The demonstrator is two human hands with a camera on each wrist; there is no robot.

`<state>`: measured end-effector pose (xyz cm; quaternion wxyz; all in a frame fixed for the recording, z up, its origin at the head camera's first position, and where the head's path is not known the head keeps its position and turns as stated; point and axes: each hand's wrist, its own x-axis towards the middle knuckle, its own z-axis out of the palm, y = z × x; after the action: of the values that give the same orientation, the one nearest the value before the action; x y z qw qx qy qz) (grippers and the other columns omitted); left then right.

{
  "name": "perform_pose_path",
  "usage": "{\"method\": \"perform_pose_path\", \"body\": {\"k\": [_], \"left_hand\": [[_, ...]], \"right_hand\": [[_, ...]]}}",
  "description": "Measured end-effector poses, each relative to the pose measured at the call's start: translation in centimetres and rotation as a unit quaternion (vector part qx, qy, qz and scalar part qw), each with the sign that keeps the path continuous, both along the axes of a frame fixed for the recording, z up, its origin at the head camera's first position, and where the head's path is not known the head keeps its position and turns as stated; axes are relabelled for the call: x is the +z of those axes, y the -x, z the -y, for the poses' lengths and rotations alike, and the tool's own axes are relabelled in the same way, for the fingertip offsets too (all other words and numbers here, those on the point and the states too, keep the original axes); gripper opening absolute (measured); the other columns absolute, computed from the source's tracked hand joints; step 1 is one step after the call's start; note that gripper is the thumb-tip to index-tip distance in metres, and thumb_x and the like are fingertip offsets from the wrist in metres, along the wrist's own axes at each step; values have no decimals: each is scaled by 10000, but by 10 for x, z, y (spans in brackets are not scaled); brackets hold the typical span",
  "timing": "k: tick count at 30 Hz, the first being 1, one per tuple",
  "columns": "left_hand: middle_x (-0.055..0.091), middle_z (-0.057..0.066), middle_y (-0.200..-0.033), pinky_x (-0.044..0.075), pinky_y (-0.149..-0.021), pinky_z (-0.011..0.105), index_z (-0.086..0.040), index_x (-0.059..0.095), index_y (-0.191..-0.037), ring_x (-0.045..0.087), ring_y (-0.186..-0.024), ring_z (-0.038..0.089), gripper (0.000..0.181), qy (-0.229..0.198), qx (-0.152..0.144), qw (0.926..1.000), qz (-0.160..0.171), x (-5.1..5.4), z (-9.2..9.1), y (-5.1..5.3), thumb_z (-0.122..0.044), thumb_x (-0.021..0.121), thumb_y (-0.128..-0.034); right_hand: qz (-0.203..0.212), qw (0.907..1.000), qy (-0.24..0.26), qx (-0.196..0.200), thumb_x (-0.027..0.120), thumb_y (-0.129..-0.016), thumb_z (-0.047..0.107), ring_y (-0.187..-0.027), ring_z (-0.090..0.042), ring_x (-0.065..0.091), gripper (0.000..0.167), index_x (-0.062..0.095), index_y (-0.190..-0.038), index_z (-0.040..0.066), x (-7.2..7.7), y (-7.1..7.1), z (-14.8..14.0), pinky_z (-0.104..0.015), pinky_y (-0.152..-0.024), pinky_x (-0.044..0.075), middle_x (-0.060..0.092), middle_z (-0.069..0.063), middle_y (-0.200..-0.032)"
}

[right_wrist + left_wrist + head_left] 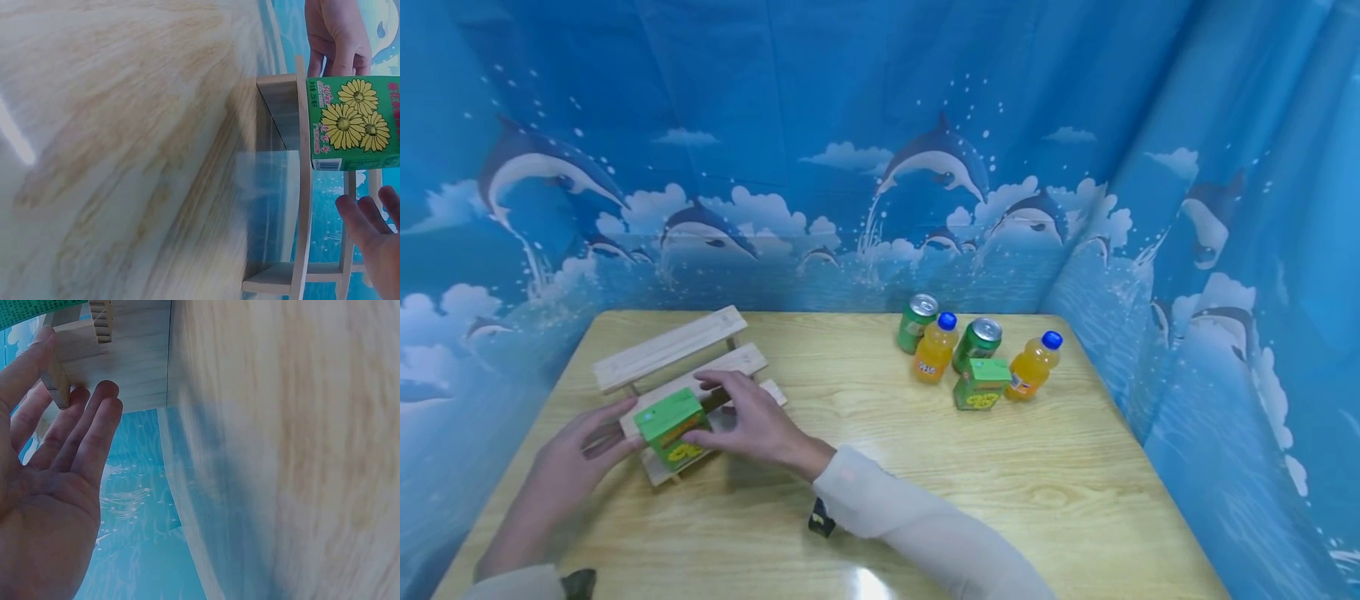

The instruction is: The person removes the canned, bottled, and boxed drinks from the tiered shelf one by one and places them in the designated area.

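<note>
A green drink carton (pixel 673 427) with yellow flowers stands on the front step of a tiered wooden rack (pixel 670 343) at the table's left. My left hand (pixel 565 462) is at the left end of the rack and carton. In the left wrist view its fairly straight fingers (pixel 94 434) lie by the rack's end. On the carton's other side is my right hand (pixel 760 421), thumb and fingers spread. The right wrist view shows a gap between those fingertips (pixel 350 209) and the carton (pixel 353 122). Whether the left fingers touch the carton I cannot tell.
At the back right of the table (pixel 880 467) stand two green cans (pixel 917 323) (pixel 979 340), two orange-drink bottles with blue caps (pixel 936 350) (pixel 1033 367) and another green carton (pixel 982 385). A blue dolphin curtain (pixel 820 100) hangs behind and to the sides.
</note>
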<state>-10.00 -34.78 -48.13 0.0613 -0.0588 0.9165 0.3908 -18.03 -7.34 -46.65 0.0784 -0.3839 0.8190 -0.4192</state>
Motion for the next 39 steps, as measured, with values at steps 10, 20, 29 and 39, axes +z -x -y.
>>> {"method": "perform_pose_path", "body": {"k": [10,20,29,39], "left_hand": [[367,372,-1676,540,-1061,647,-97,376,-1690,538,-1388,613,792,54,-7,9998,-207,0,-1,-2,-484,684,-1072],[371,367,-1675,553,-1042,607,-95,384,-1685,541,-1385,608,779,27,47,9997,-233,-1,-2,-1,-447,702,-1068],[359,366,-1681,574,-1032,588,-95,374,-1689,530,-1400,604,779,2,89,9998,-165,-2,-2,-1,-447,696,-1073],[355,366,-1686,568,-1030,583,-98,381,-1687,539,-1390,605,782,31,115,9998,-176,-3,-2,-1,-450,703,-1067]], "right_hand": [[104,9998,62,183,825,-990,394,-1283,-6,624,796,419,-1647,200,-6,-2,7,-120,-1076,532,594,14,-1522],[446,9981,304,310,808,-1013,310,-1316,9,595,770,400,-1655,192,-8,-5,12,-98,-1065,545,562,-3,-1564],[576,9965,507,321,797,-1014,257,-1300,9,604,736,422,-1641,175,-10,-6,13,-75,-1030,552,586,-22,-1540],[659,9954,635,275,775,-1018,210,-1253,22,620,657,471,-1596,142,-11,-6,12,-60,-997,558,626,-30,-1477]]}}
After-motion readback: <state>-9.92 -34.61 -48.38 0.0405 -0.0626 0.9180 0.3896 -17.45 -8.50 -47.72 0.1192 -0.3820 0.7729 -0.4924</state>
